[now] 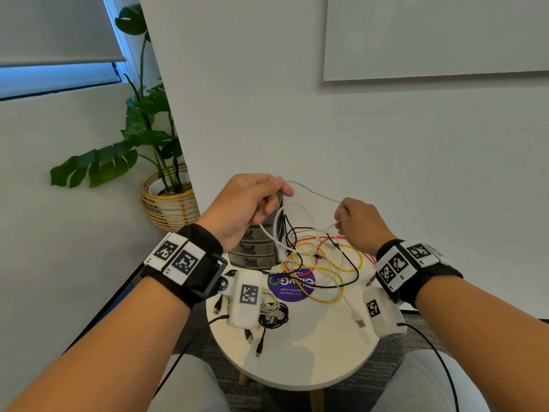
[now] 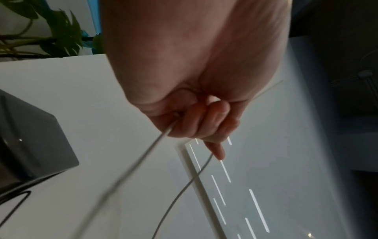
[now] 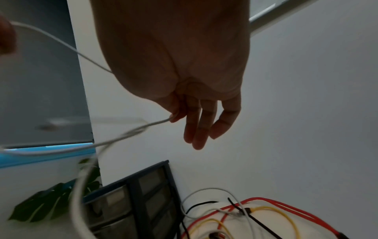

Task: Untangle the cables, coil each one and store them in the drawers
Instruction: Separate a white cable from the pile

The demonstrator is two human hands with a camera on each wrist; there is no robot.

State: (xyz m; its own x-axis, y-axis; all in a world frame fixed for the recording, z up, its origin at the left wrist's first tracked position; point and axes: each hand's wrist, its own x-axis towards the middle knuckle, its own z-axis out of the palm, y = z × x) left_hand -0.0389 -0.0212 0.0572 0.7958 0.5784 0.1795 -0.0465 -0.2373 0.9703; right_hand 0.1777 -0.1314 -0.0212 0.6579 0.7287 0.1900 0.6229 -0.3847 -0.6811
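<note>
A thin white cable [image 1: 315, 193] arcs between my two raised hands above the round table [image 1: 297, 364]. My left hand [image 1: 252, 200] grips one part of it in curled fingers [image 2: 204, 119], with strands hanging down toward the table. My right hand [image 1: 353, 221] pinches the cable [image 3: 155, 123] between thumb and forefinger, the other fingers [image 3: 200, 129] hanging straight. Below lies a tangle of red [image 1: 309, 240], yellow [image 1: 326, 298], black [image 1: 350, 263] and white cables. A dark drawer unit [image 1: 252, 251] stands behind the tangle, partly hidden by my left hand.
Coiled black and beige cables [image 1: 273, 315] lie at the table's left. A purple round sticker [image 1: 292, 285] marks the tabletop. A potted plant in a wicker basket [image 1: 169, 203] stands on the floor at left. A white wall rises just behind the table.
</note>
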